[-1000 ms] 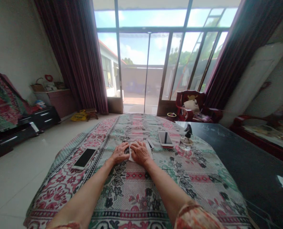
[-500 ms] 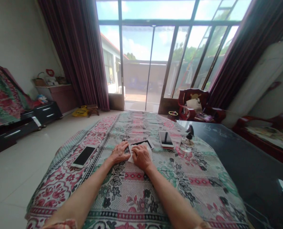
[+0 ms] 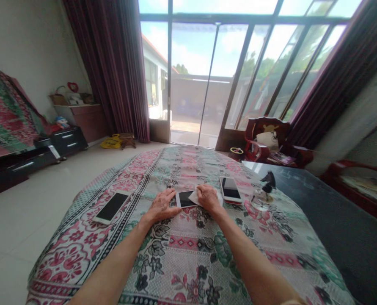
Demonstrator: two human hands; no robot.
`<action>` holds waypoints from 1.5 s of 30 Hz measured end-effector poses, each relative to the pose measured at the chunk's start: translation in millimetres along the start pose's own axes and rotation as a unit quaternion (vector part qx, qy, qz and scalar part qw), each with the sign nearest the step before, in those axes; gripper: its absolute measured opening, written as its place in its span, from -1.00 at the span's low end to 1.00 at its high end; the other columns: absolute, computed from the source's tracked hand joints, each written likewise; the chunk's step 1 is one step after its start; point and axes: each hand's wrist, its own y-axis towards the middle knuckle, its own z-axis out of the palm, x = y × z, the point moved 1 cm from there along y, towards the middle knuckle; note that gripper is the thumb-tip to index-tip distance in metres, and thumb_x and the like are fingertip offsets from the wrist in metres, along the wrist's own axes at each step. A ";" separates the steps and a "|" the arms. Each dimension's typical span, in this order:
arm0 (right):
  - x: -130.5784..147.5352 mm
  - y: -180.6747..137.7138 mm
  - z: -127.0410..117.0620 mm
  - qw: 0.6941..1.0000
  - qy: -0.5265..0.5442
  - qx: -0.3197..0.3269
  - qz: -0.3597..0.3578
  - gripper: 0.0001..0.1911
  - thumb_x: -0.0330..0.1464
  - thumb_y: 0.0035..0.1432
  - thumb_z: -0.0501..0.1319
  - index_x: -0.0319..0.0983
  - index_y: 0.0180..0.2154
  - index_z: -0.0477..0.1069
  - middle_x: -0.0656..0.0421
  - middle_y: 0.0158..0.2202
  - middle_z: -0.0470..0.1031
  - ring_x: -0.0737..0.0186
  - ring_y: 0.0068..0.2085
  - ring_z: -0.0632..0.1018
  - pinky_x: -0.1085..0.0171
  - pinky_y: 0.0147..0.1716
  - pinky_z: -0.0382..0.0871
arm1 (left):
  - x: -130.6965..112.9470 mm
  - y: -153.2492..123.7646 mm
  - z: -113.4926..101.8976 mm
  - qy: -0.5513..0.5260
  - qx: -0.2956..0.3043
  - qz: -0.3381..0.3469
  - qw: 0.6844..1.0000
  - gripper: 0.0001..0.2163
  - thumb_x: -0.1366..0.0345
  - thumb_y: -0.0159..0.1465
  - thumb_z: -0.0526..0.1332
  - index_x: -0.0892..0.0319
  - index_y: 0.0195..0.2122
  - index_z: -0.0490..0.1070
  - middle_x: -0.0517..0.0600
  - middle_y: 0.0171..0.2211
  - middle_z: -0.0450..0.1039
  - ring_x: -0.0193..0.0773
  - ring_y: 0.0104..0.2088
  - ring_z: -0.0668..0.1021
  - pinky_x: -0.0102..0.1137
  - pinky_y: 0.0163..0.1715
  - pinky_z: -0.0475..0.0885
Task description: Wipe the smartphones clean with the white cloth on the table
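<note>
A white smartphone [image 3: 185,199] with a dark screen lies flat on the patterned tablecloth [image 3: 188,262] in front of me. My left hand [image 3: 163,206] grips its left end between thumb and fingers. In my right hand [image 3: 207,197] a white tissue [image 3: 193,197] is pressed over the phone's right end, with the fingers closed on it. The covered end of the phone is hidden. Off to the left lies another white phone [image 3: 112,207], screen up. Just right of my right hand is a third phone [image 3: 230,189], apparently stacked on something red-edged.
A dark figurine on a clear round base [image 3: 264,199] stands at the table's right. Beyond it is a black glossy table [image 3: 328,203]. A carved red wooden chair [image 3: 267,142] stands near the glass door [image 3: 204,84]. A yellow bag [image 3: 111,142] sits on the floor.
My right hand has slid the tissue rightward across the phone, uncovering the screen's left part. My left hand stays at the phone's left end. The view has shifted slightly.
</note>
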 end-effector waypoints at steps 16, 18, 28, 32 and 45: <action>-4.9 -28.8 16.8 0.992 0.092 -0.083 -0.019 -0.71 -0.50 0.13 0.06 -0.24 -0.21 0.51 0.07 -0.12 0.53 0.12 -0.05 0.46 0.18 0.06 0.27 | -1.1 25.1 -10.3 -0.002 0.048 0.027 0.999 -0.35 0.12 0.02 0.35 0.15 0.15 0.29 0.13 0.23 0.20 0.06 0.23 0.24 -0.15 0.22 0.11; -4.7 -28.8 16.2 0.992 0.097 -0.085 -0.019 -0.71 -0.51 0.12 0.06 -0.24 -0.21 0.52 0.06 -0.13 0.53 0.12 -0.05 0.47 0.18 0.06 0.28 | 2.0 26.6 -8.1 -0.002 0.055 0.018 0.998 -0.31 0.08 0.03 0.35 0.14 0.19 0.24 0.13 0.26 0.17 0.07 0.27 0.19 -0.12 0.24 0.06; 8.8 -31.9 9.3 0.982 0.115 -0.130 -0.073 -0.73 -0.49 0.15 0.06 -0.21 -0.19 0.48 0.06 -0.11 0.51 0.14 -0.04 0.44 0.15 0.04 0.31 | 9.2 27.2 -9.5 -0.019 0.082 0.006 0.996 -0.24 0.03 0.04 0.36 0.17 0.24 0.18 0.15 0.31 0.09 0.05 0.31 0.11 -0.13 0.28 -0.02; 32.6 -37.3 5.6 0.965 0.149 -0.101 -0.191 -0.78 -0.48 0.19 0.08 -0.20 -0.21 0.47 0.10 -0.11 0.51 0.19 -0.04 0.44 0.18 0.07 0.29 | 13.0 28.7 -16.5 -0.037 0.124 0.014 0.991 -0.24 0.04 0.06 0.34 0.18 0.25 0.16 0.14 0.34 0.01 0.02 0.33 0.05 -0.15 0.29 -0.04; 21.6 -40.3 5.5 0.991 0.057 -0.082 -0.084 -0.84 -0.54 -0.02 0.13 -0.21 -0.50 0.44 0.14 -0.39 0.48 0.21 -0.24 0.44 0.24 -0.10 0.28 | 22.2 31.0 -14.9 -0.059 0.141 0.024 0.988 -0.23 0.08 0.05 0.34 0.21 0.26 0.14 0.15 0.34 -0.02 0.04 0.34 0.03 -0.16 0.29 -0.06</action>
